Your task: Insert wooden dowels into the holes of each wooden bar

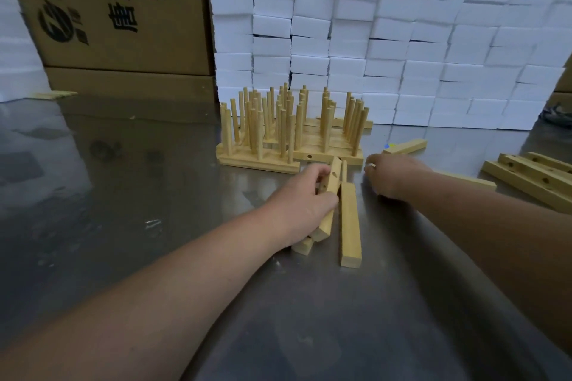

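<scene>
**A:** What is the left hand [305, 204] doing?

**B:** It grips a bar [332, 182], fingers curled round it. The bar is tilted, with its holes facing the right.

**A:** And the right hand [393, 176]?

**B:** It is palm down, with the fingers bent toward the table [154, 195]. I cannot tell whether they pinch anything.

**A:** What lies close by?

**B:** A second bar [350, 226] lies flat just beside the held one, between the hands. A third bar [303, 247] pokes out under the left wrist.

**A:** And farther out?

**B:** The finished bars [260, 161] sit just beyond the hands, with their dowels [291, 120] standing upright. The loose bars [526, 179] are heaped well to the right. Behind everything there is a wall of foam blocks [402, 49], then boxes [108, 9].
</scene>
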Available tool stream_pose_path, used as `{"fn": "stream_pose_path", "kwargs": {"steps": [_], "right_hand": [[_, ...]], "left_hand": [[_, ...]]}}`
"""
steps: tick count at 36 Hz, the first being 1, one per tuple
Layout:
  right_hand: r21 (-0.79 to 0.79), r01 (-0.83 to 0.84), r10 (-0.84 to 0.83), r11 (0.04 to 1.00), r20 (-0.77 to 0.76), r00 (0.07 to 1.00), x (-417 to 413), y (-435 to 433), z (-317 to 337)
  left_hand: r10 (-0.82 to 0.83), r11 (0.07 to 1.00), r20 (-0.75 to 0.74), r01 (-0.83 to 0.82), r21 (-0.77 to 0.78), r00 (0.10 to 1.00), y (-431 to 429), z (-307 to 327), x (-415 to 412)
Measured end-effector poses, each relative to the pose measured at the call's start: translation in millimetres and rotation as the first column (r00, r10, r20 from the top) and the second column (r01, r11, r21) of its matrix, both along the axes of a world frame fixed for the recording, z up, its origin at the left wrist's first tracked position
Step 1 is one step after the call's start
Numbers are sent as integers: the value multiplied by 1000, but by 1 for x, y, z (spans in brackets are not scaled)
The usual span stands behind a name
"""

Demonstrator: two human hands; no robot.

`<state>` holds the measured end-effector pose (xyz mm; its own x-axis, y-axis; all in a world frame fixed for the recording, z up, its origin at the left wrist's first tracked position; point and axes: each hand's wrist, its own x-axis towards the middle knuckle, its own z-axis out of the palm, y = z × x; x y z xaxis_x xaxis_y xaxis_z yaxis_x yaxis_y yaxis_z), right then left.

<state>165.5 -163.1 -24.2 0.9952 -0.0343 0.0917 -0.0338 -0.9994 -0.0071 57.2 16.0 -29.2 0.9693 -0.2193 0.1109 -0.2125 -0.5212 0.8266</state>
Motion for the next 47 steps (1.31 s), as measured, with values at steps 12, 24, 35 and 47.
{"fn": "stream_pose_path", "kwargs": {"steps": [12, 24, 35, 47], "right_hand": [[-70, 111, -110, 991, 22, 994, -4, 5, 7], [-137, 117, -116, 984, 16, 993, 0, -3, 8], [-34, 67, -64, 997, 82, 995, -6, -9, 2], [306, 23, -94, 952, 219, 971, -38, -35, 11]], "left_hand": [[161, 987, -59, -162, -16, 985, -9, 3, 1], [199, 964, -89, -212, -160, 976, -11, -1, 4], [120, 991, 65, -124, 57, 991, -6, 5, -7], [-133, 923, -125, 168, 345, 983, -69, 2, -25]]}}
